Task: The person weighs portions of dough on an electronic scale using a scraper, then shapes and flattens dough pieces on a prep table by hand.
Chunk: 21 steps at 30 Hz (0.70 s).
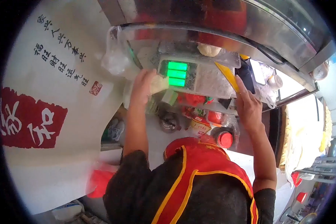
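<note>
My left hand [143, 85] is closed on a pale lump of dough [158, 84], beside the lit green display of a digital scale [192, 76]. My right hand [249, 106] grips a yellow dough scraper [227, 76], its blade slanting up and left over the right side of the scale's plate. A rounded piece of dough [208, 49] sits beyond the scale, at the edge of a clear tray [175, 47]. The digits on the display are too bright to read.
A clear plastic bag [117, 56] hangs at the left. Below the scale, a shelf holds a jar with a red lid [224, 139], packets and a metal pot [169, 122]. A phone [257, 72] lies at the right. A metal cabinet edge [287, 22] overhangs the far side.
</note>
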Available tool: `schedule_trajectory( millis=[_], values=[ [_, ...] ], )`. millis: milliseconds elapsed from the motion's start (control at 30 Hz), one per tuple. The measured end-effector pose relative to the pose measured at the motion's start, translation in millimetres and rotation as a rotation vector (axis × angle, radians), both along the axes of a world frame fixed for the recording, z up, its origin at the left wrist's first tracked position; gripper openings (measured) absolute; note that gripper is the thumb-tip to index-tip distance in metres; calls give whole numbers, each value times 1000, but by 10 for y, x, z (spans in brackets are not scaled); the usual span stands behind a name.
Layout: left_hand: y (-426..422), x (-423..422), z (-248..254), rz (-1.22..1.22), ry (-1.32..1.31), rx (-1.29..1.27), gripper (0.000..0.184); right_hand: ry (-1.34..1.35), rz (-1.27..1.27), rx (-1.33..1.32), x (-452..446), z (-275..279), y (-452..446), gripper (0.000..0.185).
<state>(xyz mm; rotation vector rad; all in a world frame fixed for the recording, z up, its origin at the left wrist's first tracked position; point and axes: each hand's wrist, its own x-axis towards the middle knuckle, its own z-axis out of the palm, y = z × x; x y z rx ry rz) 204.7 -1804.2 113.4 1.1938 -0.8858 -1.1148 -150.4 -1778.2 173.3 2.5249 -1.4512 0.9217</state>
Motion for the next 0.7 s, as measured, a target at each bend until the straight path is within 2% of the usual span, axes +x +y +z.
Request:
schedule_trajectory(
  millis=[167, 267, 367, 567, 633, 700],
  values=[
    [-66, -222, 248, 130, 66, 30, 36, -61, -27, 33, -19, 14, 52, 55],
    [-260, -233, 178, -1, 153, -9, 38, -80, -5, 25, -7, 31, 71, 54],
    [-394, -447, 340, 14, 180, -25, 37, -86, 23, -3, 35, 46, 56, 54],
    [-949, -862, 465, -421, 218, -180, 35, -111, 27, -59, 135, 85, -19, 55],
    [-1251, -902, 196, -234, -404, -397, 35, -112, 22, -70, 154, 109, -47, 56],
    [-1269, -1142, 390, -122, -276, -66, 36, -108, 22, -91, 174, 121, -91, 57]
  ],
)
